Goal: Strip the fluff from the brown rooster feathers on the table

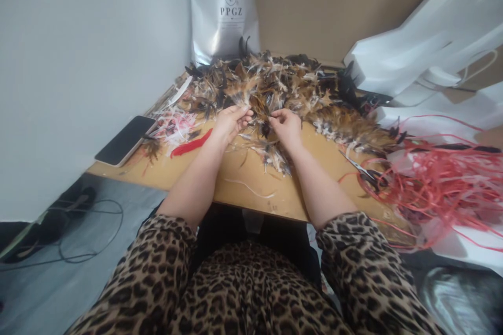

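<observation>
Brown, black and cream feathers (pixel 291 81) lie heaped across the back of the wooden table. At the heap's front edge, my left hand (pixel 231 124) has its thumb and forefinger pinched on a pale-based feather (pixel 240 95). A short gap to the right, my right hand (pixel 286 125) is closed at the fingertips on a dark brown feather (pixel 262 110). Below and between both hands lies a small loose pile of feathers (pixel 273 154) with white quills showing. Exactly how many feathers each hand pinches is too small to tell.
Left on the table (pixel 251 183) are a phone (pixel 126 140), a red strip (pixel 191 144) and pink-white scraps (pixel 175 124). Scissors (pixel 363 170) lie right, beside tangled red string (pixel 451 193). A silver bag (pixel 226 10) stands behind the heap; cables (pixel 90 230) run over the floor.
</observation>
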`<state>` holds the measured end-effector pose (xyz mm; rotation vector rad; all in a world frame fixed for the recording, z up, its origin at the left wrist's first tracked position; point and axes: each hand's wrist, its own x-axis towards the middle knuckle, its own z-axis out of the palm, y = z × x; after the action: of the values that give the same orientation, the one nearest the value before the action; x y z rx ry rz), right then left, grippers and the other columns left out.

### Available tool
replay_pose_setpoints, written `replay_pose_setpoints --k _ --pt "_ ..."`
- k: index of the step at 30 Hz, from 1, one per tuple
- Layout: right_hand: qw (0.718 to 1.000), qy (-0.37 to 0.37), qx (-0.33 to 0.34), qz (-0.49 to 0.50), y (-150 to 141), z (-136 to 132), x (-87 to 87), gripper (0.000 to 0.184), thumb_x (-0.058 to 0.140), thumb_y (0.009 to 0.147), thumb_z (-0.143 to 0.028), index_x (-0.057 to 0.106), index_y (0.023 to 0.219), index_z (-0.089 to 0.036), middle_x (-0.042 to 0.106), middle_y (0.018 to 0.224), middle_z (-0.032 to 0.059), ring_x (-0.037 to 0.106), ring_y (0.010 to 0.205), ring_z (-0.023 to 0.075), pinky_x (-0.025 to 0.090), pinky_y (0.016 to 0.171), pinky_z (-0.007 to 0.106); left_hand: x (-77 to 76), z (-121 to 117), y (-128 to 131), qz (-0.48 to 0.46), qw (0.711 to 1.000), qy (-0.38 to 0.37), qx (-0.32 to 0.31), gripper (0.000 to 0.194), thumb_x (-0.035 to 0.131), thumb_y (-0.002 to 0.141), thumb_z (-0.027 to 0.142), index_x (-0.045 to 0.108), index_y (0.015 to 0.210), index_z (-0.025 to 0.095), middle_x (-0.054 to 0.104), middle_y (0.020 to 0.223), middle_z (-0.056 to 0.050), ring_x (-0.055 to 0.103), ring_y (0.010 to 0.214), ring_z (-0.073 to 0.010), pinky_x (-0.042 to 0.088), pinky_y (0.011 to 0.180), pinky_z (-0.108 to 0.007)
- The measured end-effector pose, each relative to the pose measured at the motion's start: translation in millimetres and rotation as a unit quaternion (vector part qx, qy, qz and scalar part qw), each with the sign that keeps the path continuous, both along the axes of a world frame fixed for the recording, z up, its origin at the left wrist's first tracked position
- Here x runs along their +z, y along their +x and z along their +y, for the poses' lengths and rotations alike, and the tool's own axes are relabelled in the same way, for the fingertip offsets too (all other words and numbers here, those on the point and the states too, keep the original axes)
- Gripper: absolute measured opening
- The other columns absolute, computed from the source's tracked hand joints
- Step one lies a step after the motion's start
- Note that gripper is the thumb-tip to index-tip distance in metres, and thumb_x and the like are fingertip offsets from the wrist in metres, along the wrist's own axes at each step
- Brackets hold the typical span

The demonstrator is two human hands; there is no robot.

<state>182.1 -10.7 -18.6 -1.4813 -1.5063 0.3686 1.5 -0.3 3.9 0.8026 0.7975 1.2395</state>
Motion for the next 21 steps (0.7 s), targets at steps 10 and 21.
replay_pose_setpoints --k 10,21 --pt "0.961 0.051 0.064 -0.264 -11 -20 11.4 0.024 0.056 0.084 -0.032 0.07 0.1 -0.022 0.062 0.1 0.0087 0.057 0.09 0.0223 0.041 0.073 0.031 -1.6 1 0 0.001 1.0 0.002 -0.006 0.01 0.071 0.078 0.018 0.065 0.08 0.01 0.067 0.067 0.0 0.059 0.051 -0.0025 0.044 0.048 -0.011" --pt "0.927 -0.012 0.09 0.363 -6 -10 22.4 0.03 0.067 0.07 -0.049 0.056 0.078 -0.022 0.049 0.057 -0.0055 0.044 0.052 0.0092 0.034 0.049 0.022 -2.9 0 1 0.015 1.0 -0.004 -0.023 0.007 0.068 0.08 0.017 0.065 0.081 0.011 0.069 0.071 -0.001 0.061 0.054 -0.0029 0.045 0.049 -0.012"
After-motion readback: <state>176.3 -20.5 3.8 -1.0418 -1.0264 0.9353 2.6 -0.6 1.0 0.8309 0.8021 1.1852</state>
